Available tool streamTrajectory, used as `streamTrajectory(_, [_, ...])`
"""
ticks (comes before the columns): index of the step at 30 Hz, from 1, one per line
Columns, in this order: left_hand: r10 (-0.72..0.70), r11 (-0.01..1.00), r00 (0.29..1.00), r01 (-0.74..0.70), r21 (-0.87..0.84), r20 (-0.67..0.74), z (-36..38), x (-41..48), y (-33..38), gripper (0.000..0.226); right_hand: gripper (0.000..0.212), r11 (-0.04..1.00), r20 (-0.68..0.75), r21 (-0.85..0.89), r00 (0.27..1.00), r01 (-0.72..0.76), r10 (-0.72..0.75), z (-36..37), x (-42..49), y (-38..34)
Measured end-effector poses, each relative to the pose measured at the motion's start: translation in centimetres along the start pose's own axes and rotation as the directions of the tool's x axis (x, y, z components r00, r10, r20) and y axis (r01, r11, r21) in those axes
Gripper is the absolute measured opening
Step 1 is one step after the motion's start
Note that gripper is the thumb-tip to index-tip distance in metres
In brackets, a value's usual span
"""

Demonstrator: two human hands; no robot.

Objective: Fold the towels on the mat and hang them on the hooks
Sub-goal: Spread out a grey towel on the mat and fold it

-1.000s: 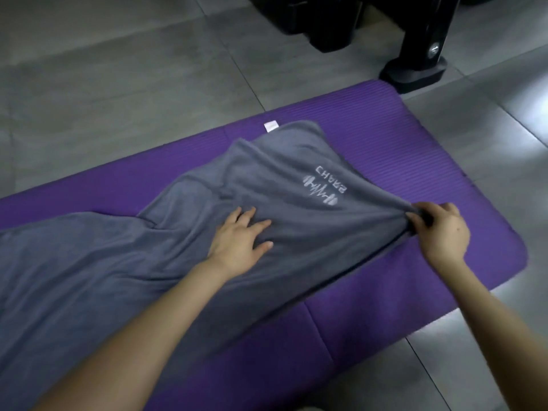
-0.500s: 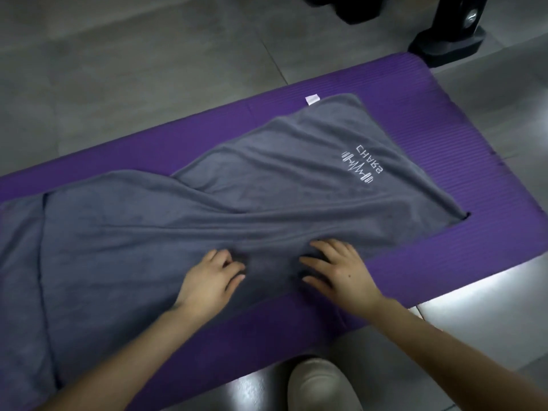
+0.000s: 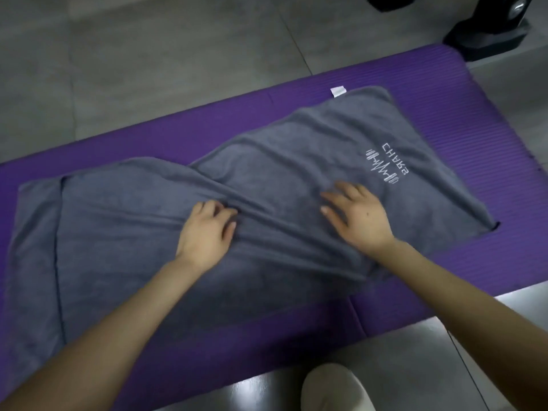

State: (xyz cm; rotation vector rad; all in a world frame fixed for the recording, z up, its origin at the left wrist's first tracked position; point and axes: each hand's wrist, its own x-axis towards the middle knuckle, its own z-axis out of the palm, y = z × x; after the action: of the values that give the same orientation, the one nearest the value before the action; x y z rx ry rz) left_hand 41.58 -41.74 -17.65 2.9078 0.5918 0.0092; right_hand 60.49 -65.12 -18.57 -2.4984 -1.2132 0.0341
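- Underneath everything, grey floor tiles (image 3: 148,69) fill the far side and show again at the near edge.
- On the floor lies a purple ribbed mat (image 3: 474,143), running slantwise from lower left to upper right.
- On the mat a grey towel (image 3: 133,247) is spread lengthwise, rumpled, with long creases across its middle and its left end folded over.
- At the mat's far right corner stands a black base (image 3: 486,40), partly out of view.
- Right hand (image 3: 358,218) lies flat on the towel, fingers spread; its grip is slack and holds nothing.
- Left hand (image 3: 207,229) rests on a crease, fingers lightly bent, tips on the cloth; its grip takes up no cloth that I can see.
- Near the bottom edge, a pale shoe toe (image 3: 335,387) shows on the floor.
- White logo (image 3: 385,167) sits on the towel beyond the right hand.
- Small white label (image 3: 338,91) sticks out at the towel's far corner.
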Motion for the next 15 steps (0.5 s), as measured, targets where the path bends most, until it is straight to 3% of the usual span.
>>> streamTrajectory(4, [-0.130,0.991,0.991,0.130,0.009,0.021,-0.2,6.1,0.3,0.042,0.053,0.991,0.031,-0.063,0.992,-0.119,0.121,0.9,7.7,1.5])
streamTrajectory(10, [0.043,0.997,0.998,-0.045,0.057,0.037,1.3,11.2,2.1,0.053,0.055,0.965,0.187,-0.218,0.964,-0.146,0.188,2.8,15.7,3.8])
streamTrajectory(12, [-0.005,1.000,0.995,0.002,0.026,0.099,1.8,12.6,2.9,0.062,0.054,0.959,0.241,-0.242,0.948,-0.148,0.207,3.6,16.8,5.0])
streamTrajectory(15, [-0.078,0.997,0.978,0.072,0.035,0.193,3.3,14.9,3.0,0.057,0.053,0.943,0.256,-0.307,0.943,-0.128,0.211,4.3,17.3,7.1])
